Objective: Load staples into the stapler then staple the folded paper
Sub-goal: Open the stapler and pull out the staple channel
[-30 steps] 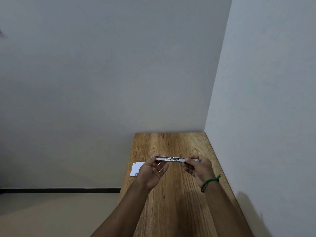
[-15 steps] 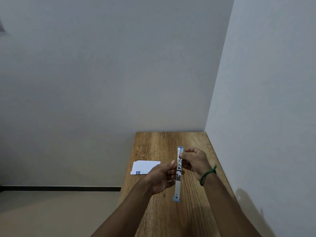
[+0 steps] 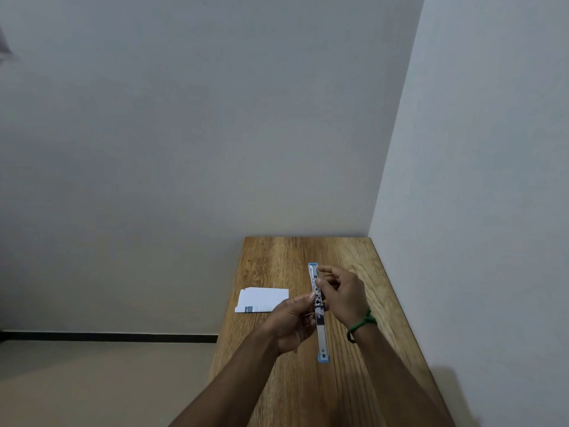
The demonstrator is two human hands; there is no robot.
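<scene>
The folded paper [image 3: 264,298] lies at the left edge of the wooden surface [image 3: 308,396], one corner hanging over it, well apart from the hands. The left hand [image 3: 292,325] reaches in from the lower left, forearm slanted, its fingers curled and pinching the middle of the stapler [image 3: 320,332]. The stapler is held above the surface as a long metal strip with blue ends, pointing away from the person. The right hand [image 3: 345,297] comes from the right with its wrist bent inward, its fingertips pinching the stapler's far half. A green band [image 3: 363,323] circles that wrist.
</scene>
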